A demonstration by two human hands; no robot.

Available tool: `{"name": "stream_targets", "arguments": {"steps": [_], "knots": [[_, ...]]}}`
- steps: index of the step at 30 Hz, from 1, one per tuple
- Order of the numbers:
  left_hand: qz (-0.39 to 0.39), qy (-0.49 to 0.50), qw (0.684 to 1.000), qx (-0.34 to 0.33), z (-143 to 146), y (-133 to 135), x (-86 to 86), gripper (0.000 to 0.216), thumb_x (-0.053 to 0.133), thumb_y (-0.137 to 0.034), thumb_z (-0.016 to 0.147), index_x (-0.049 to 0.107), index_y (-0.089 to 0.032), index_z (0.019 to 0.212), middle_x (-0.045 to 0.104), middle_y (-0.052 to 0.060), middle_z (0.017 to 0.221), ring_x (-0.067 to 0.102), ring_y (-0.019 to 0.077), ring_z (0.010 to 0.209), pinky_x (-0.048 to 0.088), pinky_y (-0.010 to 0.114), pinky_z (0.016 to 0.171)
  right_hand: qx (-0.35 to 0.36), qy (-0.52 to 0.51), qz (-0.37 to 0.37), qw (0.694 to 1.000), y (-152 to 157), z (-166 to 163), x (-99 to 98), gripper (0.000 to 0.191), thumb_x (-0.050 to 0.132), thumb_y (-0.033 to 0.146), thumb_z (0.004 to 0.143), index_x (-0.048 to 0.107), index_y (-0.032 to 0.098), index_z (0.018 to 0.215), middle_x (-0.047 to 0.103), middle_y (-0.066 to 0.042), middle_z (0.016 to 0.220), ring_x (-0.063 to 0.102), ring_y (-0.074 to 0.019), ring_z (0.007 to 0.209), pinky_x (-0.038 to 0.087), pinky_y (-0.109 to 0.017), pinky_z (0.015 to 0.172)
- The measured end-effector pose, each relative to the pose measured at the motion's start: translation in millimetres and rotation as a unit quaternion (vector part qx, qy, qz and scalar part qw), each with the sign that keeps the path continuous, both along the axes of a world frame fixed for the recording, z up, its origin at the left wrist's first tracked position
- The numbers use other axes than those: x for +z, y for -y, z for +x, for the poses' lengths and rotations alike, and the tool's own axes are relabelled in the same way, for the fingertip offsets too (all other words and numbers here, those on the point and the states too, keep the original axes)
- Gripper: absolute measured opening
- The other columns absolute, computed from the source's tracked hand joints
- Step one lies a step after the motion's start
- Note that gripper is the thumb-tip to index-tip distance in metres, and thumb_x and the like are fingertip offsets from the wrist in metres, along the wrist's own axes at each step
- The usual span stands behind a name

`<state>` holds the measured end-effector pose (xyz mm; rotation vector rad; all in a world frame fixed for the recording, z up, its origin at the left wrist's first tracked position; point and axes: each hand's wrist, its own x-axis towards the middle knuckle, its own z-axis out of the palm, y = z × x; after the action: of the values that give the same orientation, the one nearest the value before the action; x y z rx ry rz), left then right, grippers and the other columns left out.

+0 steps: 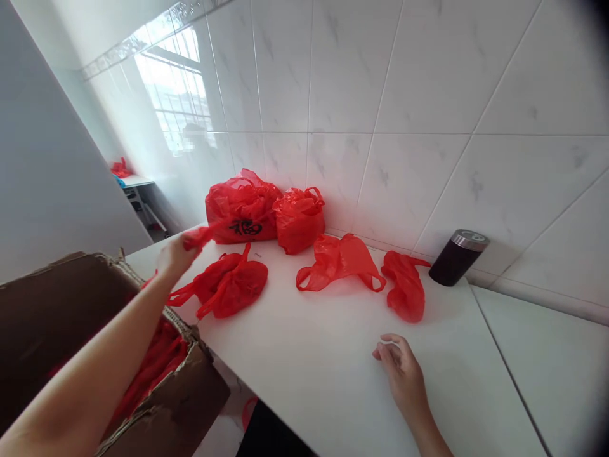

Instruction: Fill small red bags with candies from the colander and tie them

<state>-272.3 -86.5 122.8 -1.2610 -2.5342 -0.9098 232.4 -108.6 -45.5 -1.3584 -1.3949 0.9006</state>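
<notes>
Left hand (177,257) has a wisp of thin red plastic (200,236) pinched between its fingers, up over the left end of the desk (309,355). Right hand (402,371) is loosely curled nearer the front edge, nothing visible in it; can't tell if it touches down. Along the back edge: a boxy stuffed bag (240,206) with black print, a rounder packed bag (299,219), then a crinkly flattened bag (340,260), a twisted crumpled bag (405,285) and a dark metal-lidded cylinder (459,257). Bundled bag (238,282) sits by the left edge. Desktop's smooth white, seamed at right, against glossy marbled tile (342,95) reflecting a window. Ragged cardboard box (200,393) is cut off lower left, forearm covering some of its red contents (164,355). Can't make out whether the pinched bit joins the boxy one behind.
</notes>
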Motion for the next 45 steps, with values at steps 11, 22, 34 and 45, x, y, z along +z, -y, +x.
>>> {"name": "stream_targets", "arguments": {"steps": [11, 22, 34, 45], "knots": [[0.007, -0.050, 0.984, -0.171, 53.7, -21.0, -12.4, 0.035, 0.053, -0.035, 0.086, 0.061, -0.020, 0.117, 0.054, 0.008, 0.118, 0.051, 0.0259, 0.105, 0.039, 0.043, 0.096, -0.002, 0.041, 0.050, 0.998, -21.4, 8.6, 11.0, 0.026, 0.049, 0.046, 0.087, 0.052, 0.021, 0.092, 0.063, -0.003, 0.072, 0.063, -0.0201, 0.071, 0.051, -0.034, 0.070], [-0.002, 0.117, 0.830, -0.545, 273.0, -35.8, -42.8, 0.017, 0.053, -0.031, 0.083, 0.068, -0.024, 0.087, 0.066, 0.006, 0.097, 0.059, 0.0236, 0.094, 0.046, 0.036, 0.085, -0.151, 0.234, 0.115, 0.953, -103.0, 59.3, 64.0, 0.023, 0.063, 0.030, 0.073, 0.067, 0.022, 0.093, 0.065, -0.009, 0.111, 0.058, -0.0269, 0.103, 0.045, -0.042, 0.088], [0.013, 0.304, 0.783, -0.543, 390.9, 12.7, -97.7, 0.058, 0.064, -0.037, 0.079, 0.040, -0.027, 0.131, 0.055, 0.011, 0.127, 0.056, 0.0237, 0.111, 0.047, 0.040, 0.091, -0.113, -0.133, 0.071, 0.982, 54.6, 54.5, 90.2, 0.023, 0.057, 0.039, 0.085, 0.054, 0.023, 0.101, 0.064, -0.006, 0.093, 0.062, -0.0188, 0.077, 0.053, -0.030, 0.069], [-0.048, 0.284, 0.835, -0.469, 331.4, 21.2, -97.4, 0.015, 0.048, -0.037, 0.086, 0.045, -0.025, 0.078, 0.060, -0.001, 0.077, 0.059, 0.0174, 0.072, 0.045, 0.029, 0.066, -0.215, -0.041, 0.180, 0.959, 80.3, 101.6, 90.2, 0.023, 0.055, 0.021, 0.083, 0.053, 0.025, 0.105, 0.058, -0.005, 0.097, 0.058, -0.0179, 0.085, 0.049, -0.029, 0.073]]}}
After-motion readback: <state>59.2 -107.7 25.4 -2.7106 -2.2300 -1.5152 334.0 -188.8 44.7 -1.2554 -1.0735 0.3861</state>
